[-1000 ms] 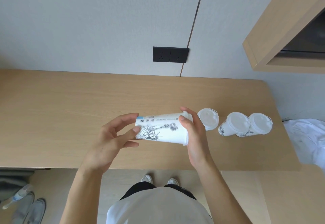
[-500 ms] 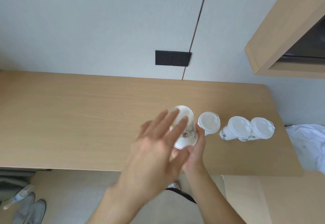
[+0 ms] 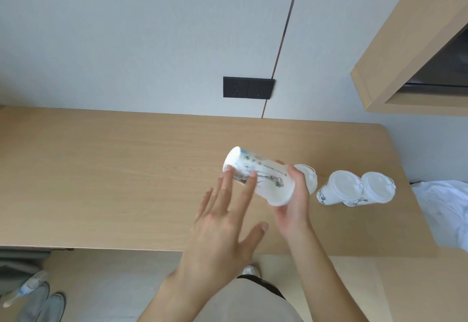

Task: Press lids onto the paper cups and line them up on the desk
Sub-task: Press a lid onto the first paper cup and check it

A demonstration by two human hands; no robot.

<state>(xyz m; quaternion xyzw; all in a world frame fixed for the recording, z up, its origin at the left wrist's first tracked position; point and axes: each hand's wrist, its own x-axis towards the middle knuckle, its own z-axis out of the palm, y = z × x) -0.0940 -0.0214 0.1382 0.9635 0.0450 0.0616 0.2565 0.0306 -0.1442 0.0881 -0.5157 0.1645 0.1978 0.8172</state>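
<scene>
My right hand (image 3: 293,205) grips a white paper cup (image 3: 263,177) with black line drawings, held tilted above the desk (image 3: 101,182); its wide rim end is in my palm and its narrow base points up and left. My left hand (image 3: 228,225) is flat with straight fingers, and two fingertips touch the cup near its base. Behind my right hand a lidded cup (image 3: 310,177) stands partly hidden. Two more lidded cups (image 3: 342,190) (image 3: 377,188) stand side by side to the right, touching each other.
A white cloth (image 3: 445,202) lies at the desk's right end. A black wall socket (image 3: 248,87) sits above the desk, and a wooden cabinet (image 3: 410,51) hangs at the upper right. Shoes and a bottle (image 3: 22,294) lie on the floor at the lower left.
The cup has tipped from end-on back to a slanted pose with its base up-left. My left hand has drawn back and lower, now touching the cup only with fingertips.
</scene>
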